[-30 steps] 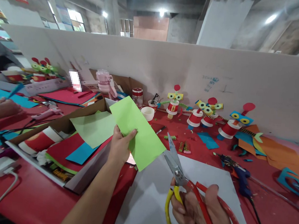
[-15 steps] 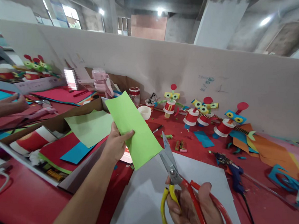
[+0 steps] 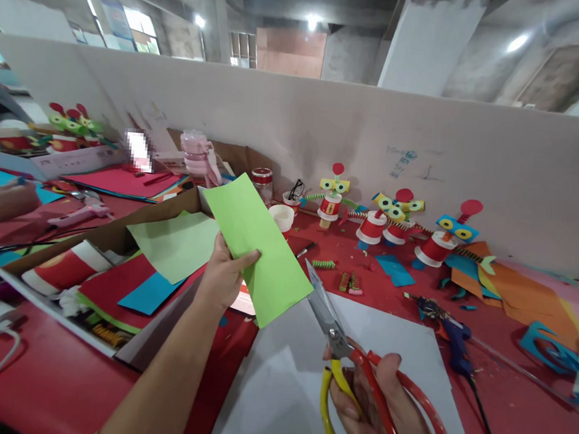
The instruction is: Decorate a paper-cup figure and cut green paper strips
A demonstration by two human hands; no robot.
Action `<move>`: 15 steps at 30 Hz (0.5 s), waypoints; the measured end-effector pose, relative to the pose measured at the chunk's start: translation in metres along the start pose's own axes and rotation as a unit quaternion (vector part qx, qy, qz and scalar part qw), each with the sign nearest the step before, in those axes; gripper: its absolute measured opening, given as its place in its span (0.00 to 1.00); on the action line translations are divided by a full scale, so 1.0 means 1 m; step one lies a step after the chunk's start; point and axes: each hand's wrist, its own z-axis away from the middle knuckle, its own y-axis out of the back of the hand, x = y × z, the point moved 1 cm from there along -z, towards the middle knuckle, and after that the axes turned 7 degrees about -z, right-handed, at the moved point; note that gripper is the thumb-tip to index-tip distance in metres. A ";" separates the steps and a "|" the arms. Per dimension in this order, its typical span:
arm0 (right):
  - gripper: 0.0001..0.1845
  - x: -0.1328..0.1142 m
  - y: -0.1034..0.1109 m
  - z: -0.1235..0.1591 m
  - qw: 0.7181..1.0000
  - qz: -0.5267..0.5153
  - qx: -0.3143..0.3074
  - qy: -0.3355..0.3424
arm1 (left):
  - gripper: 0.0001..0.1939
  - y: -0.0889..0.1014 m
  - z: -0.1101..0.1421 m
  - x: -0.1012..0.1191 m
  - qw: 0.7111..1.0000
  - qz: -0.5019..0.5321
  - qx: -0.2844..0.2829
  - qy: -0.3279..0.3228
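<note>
Head view: left hand (image 3: 225, 275) pinches green paper (image 3: 267, 252); right hand (image 3: 402, 403) grasps scissors (image 3: 333, 334) by the handles, blades parted slightly at the paper's right corner.

My green sheet (image 3: 261, 251) is smooth, matt paper; my scissors (image 3: 333, 336) join metal blades (image 3: 320, 312) to glossy, plastic-looking handles (image 3: 440, 426). Near the far edge of the table (image 3: 61, 376), the pink bottle (image 3: 194, 153) looks plastic.
</note>
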 end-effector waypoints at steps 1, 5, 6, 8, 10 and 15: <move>0.32 0.000 -0.001 0.000 1.000 0.007 0.003 0.003 | 0.35 -0.001 0.000 0.000 1.000 0.002 0.002 0.000; 0.29 0.000 -0.004 -0.002 0.999 0.031 0.017 0.011 | 0.31 -0.005 0.002 0.002 0.999 0.025 0.023 0.026; 0.28 0.001 -0.004 -0.003 0.999 0.031 0.017 0.010 | 0.27 -0.006 0.003 0.003 0.997 0.031 0.035 0.054; 0.27 0.004 -0.004 -0.005 0.999 0.032 0.010 0.006 | 0.19 -0.008 0.006 0.003 0.990 0.038 0.055 0.124; 0.28 0.008 -0.003 -0.006 0.999 0.039 0.007 0.002 | 0.14 -0.010 0.010 0.004 0.984 0.039 0.070 0.160; 0.27 0.016 -0.002 -0.007 0.998 0.054 0.016 0.007 | 0.15 -0.010 0.016 0.004 0.995 -0.010 0.093 0.043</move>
